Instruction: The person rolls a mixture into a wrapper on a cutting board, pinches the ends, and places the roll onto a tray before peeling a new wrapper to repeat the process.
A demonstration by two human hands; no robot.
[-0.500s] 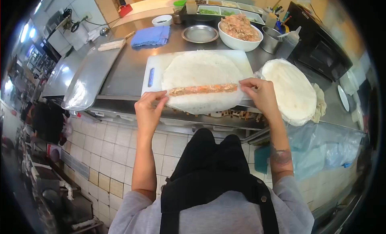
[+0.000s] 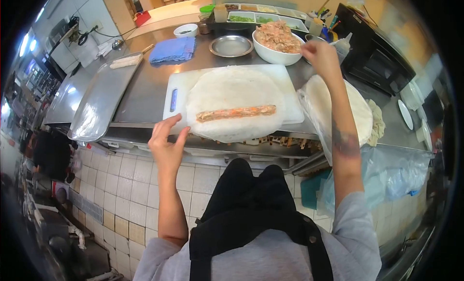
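Note:
A round white wrapper sheet (image 2: 232, 90) lies over the cutting board (image 2: 292, 117), overhanging its front edge. Across its lower half runs a log of orange-brown shredded filling (image 2: 236, 113). My left hand (image 2: 166, 136) is at the sheet's lower left, thumb and fingers apart, holding nothing. Up at the right, my right hand (image 2: 321, 60) has its fingers curled together by the rim of a white bowl (image 2: 278, 55) heaped with shredded filling (image 2: 278, 37). What it grips, if anything, is hidden.
Right of the board, a stack of round wrappers (image 2: 355, 107) sits in plastic beside a cloth (image 2: 375, 121). A metal plate (image 2: 231, 46), blue folded cloth (image 2: 173, 50) and small bowl (image 2: 186, 30) stand behind. A long tray (image 2: 99, 100) with pale rolls (image 2: 126, 61) is left.
My right hand has left the wrapper's right edge and risen to the filling bowl. The left hand has come off the left edge, fingers spreading. The view has shifted slightly.

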